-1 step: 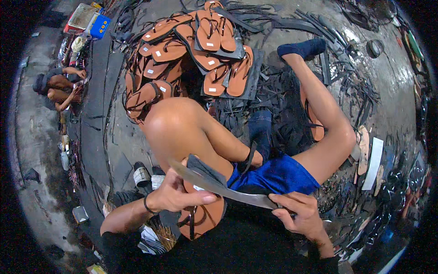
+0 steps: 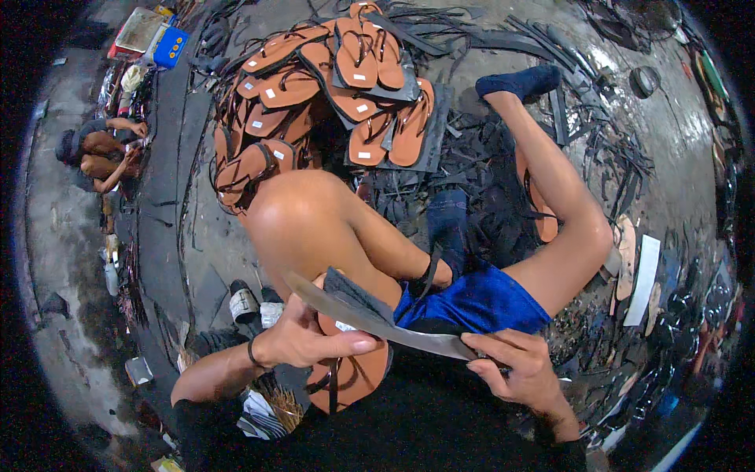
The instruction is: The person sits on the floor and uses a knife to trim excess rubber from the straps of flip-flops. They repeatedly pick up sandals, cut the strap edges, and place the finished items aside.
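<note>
My left hand, closed with the thumb laid across the front, holds a brown flip-flop with dark straps over my lap. A long curved metal knife blade stretches from my right hand across to my left hand, passing over the flip-flop. My right hand pinches the blade's right end between thumb and fingers; any handle there is hidden. Behind the blade a dark grey piece of sole material sticks up against my thigh. I cannot tell whether it is joined to the flip-flop.
Beyond my bent knee lies a heap of brown flip-flops. Black offcut strips litter the floor between my legs. A white strip lies at right. At the far left another person crouches near a blue box.
Almost nothing differs. Both hands keep the same hold on the flip-flop and the knife, and the whole view has shifted very slightly.
</note>
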`<action>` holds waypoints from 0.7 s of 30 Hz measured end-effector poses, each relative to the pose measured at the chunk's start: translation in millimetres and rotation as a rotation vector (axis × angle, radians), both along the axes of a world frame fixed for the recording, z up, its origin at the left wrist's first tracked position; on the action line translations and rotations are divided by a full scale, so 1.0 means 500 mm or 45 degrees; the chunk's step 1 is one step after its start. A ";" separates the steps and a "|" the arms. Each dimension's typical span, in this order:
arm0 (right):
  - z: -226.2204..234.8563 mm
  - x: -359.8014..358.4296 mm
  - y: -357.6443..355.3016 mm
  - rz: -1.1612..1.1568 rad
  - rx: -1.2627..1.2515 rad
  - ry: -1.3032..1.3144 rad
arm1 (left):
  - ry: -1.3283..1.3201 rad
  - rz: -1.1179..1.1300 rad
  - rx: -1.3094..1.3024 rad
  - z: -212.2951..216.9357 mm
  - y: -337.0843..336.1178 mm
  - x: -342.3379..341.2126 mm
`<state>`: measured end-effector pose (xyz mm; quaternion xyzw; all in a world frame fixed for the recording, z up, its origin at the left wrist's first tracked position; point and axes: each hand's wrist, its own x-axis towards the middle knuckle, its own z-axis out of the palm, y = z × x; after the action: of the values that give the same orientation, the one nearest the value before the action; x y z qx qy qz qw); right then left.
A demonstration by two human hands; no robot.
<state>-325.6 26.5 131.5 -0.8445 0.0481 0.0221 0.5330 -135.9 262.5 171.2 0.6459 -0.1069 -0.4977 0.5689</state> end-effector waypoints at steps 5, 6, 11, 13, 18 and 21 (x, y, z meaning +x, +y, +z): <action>0.032 0.045 -0.005 0.058 -0.089 -0.006 | -0.201 -0.291 0.031 -0.006 -0.018 0.014; 0.037 0.054 -0.003 0.057 -0.095 0.005 | -0.261 -0.355 0.047 -0.006 -0.029 0.011; 0.042 0.095 0.000 0.069 0.170 0.004 | -0.252 -0.608 0.066 -0.005 -0.049 0.005; 0.035 0.106 0.007 0.064 0.257 -0.040 | -0.221 -0.563 0.063 0.007 -0.063 0.004; 0.040 0.144 0.018 0.117 0.619 0.028 | -0.352 -0.723 0.212 0.074 -0.105 0.030; -0.026 0.141 0.052 -0.202 0.764 -0.461 | -0.568 -0.921 0.450 0.171 -0.135 0.087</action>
<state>-254.9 52.5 118.5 -0.6343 0.0098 -0.1564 0.7570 -92.4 195.1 256.7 0.7457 -0.3587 -0.5235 0.2028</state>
